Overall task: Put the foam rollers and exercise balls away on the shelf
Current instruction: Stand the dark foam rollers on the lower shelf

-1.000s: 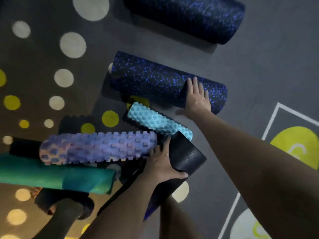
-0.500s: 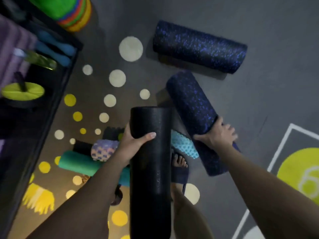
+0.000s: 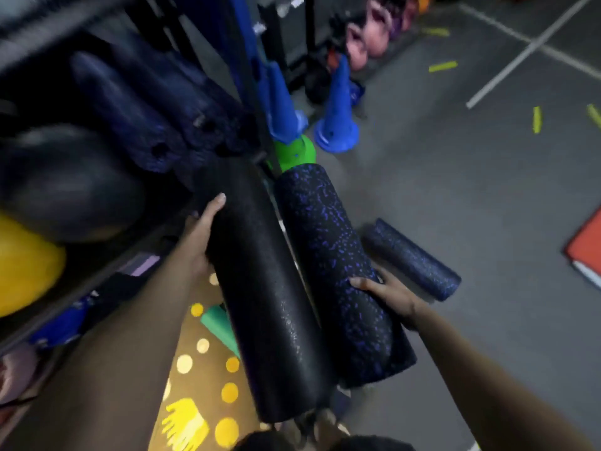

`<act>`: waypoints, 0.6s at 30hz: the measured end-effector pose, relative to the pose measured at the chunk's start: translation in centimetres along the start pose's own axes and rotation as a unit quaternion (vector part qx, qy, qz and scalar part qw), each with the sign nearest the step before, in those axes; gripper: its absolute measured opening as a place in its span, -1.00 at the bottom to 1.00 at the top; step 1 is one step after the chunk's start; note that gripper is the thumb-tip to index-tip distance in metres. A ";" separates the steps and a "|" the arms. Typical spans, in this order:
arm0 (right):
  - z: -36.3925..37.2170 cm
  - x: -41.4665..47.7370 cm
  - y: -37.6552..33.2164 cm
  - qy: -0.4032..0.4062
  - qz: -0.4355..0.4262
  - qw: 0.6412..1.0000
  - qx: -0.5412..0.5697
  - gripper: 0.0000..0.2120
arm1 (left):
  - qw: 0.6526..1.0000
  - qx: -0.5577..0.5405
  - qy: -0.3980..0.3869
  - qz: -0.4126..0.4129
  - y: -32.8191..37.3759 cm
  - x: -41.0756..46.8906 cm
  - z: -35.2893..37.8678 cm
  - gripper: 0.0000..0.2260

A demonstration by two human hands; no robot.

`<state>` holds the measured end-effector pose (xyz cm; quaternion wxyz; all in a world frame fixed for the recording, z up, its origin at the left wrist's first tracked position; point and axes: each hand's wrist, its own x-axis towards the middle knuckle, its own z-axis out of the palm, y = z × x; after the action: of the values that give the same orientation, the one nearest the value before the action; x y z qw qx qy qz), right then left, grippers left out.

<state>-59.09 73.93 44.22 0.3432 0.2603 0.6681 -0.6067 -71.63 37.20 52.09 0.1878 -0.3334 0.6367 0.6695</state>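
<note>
Nearest, a brown mat (image 3: 201, 369) with yellow dots lies on the floor, and the end of a green roller (image 3: 221, 327) on it peeps out from under the black foam roller (image 3: 263, 288). The left hand (image 3: 198, 236) grips that black roller from its left side, thumb laid over the top and the fingers curled out of sight behind it. Just beside it, the right hand (image 3: 387, 294) clasps the blue-speckled roller (image 3: 338, 271), thumb across its face. Both rollers are held up off the floor, side by side, their far ends pointing at the shelf (image 3: 97, 278). On the shelf sit a yellow ball (image 3: 22, 265), a dark ball (image 3: 65, 183) and blurred dark-blue rolls (image 3: 130, 115). A second speckled roller (image 3: 413, 258) lies on the grey floor beyond the right hand. Farther off stand a green cone (image 3: 294, 153), blue cones (image 3: 336, 112) and pink kettlebells (image 3: 367, 37).
</note>
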 end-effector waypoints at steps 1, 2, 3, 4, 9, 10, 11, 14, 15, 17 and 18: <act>1.4 -0.6 -2.9 -0.016 -0.022 1.000 0.011 -0.16 | 0.999 -0.039 0.001 0.015 1.5 -1.7 -1.9 -0.11; 2.9 -1.0 -5.4 -0.028 -0.043 0.998 0.020 -0.24 | 0.997 -0.076 -0.006 0.030 3.1 -3.9 -2.9 -0.16; 4.4 -1.2 -7.7 -0.045 -0.064 0.997 0.028 -0.30 | 0.996 -0.085 -0.016 0.026 4.2 -5.5 -3.6 -0.22; 6.1 -1.5 -9.9 -0.058 -0.075 0.995 0.024 -0.29 | 0.996 -0.083 -0.021 0.016 4.1 -6.5 -4.8 -0.28; 12.9 -1.6 -16.7 -0.059 -0.103 0.993 -0.024 -0.16 | 0.993 -0.114 -0.020 -0.021 3.0 -9.4 -10.8 -0.37; 14.0 -1.4 -17.3 -0.057 -0.097 0.993 -0.035 -0.17 | 0.992 -0.120 -0.027 -0.026 3.3 -9.2 -12.4 -0.40; 15.1 -1.6 -17.9 -0.057 -0.089 0.994 -0.038 -0.17 | 0.992 -0.121 -0.028 -0.029 3.5 -8.6 -14.4 -0.36; 18.2 -2.2 -19.6 -0.046 -0.087 0.995 -0.033 -0.13 | 0.994 -0.063 -0.074 -0.050 4.8 -7.8 -17.6 0.10; 19.1 -2.4 -20.3 -0.038 -0.095 0.994 -0.040 -0.11 | 0.993 -0.051 -0.092 -0.047 5.0 -7.6 -18.3 0.12; 20.4 -2.6 -21.5 -0.020 -0.123 0.990 -0.065 -0.15 | 0.994 -0.042 -0.091 -0.031 4.8 -6.6 -19.2 0.00; 20.9 -2.5 -22.3 -0.013 -0.132 0.988 -0.073 -0.23 | 0.996 -0.046 -0.074 -0.022 4.5 -6.5 -19.5 -0.07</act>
<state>-71.55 50.59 59.64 0.2863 0.1362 0.7346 -0.5998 -66.06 18.71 60.46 0.2338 -0.3055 0.5822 0.7163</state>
